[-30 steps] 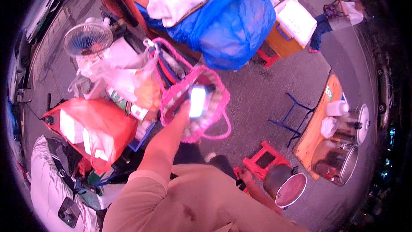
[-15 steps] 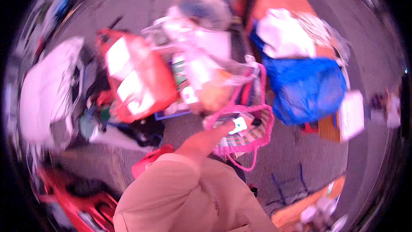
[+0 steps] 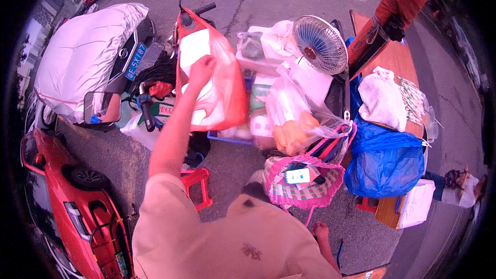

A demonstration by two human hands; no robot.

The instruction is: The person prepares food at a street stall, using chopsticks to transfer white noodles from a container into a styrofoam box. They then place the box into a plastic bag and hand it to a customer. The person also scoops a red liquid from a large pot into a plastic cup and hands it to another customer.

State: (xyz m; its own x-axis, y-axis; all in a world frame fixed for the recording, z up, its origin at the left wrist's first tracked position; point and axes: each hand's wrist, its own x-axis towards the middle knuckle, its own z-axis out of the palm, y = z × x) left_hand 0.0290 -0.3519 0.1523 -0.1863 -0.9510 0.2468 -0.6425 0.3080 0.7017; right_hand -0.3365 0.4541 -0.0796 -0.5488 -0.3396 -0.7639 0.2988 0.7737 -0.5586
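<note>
- Blue bag, between 3 and 4 o'clock from the centre of the view: its film is bunched over a bulky load that I cannot make out.
- Red plastic bag, toward 11 o'clock: it gapes open and holds white blocks, perhaps foam boxes. Working here well would call for spreading the thin mouth wide, coming in from above with light pressure, and steadying the side with the free hand, since the film could tear or the pile tip.
- Pink-rimmed bag, between 4 and 5 o'clock: mouth open, checked lining showing.
- Clear bag, between 2 and 3 o'clock: something orange fills its lower end.
- Left hand, at 11 o'clock, over the white blocks: fingers curled together; whether they clamp on film or block, I cannot tell.
- Right hand, at 5 o'clock, near the pink-rimmed bag: fingers look curled; I cannot tell if they grip anything.
- Lit phone, inside the pink-rimmed bag, screen up.
</note>
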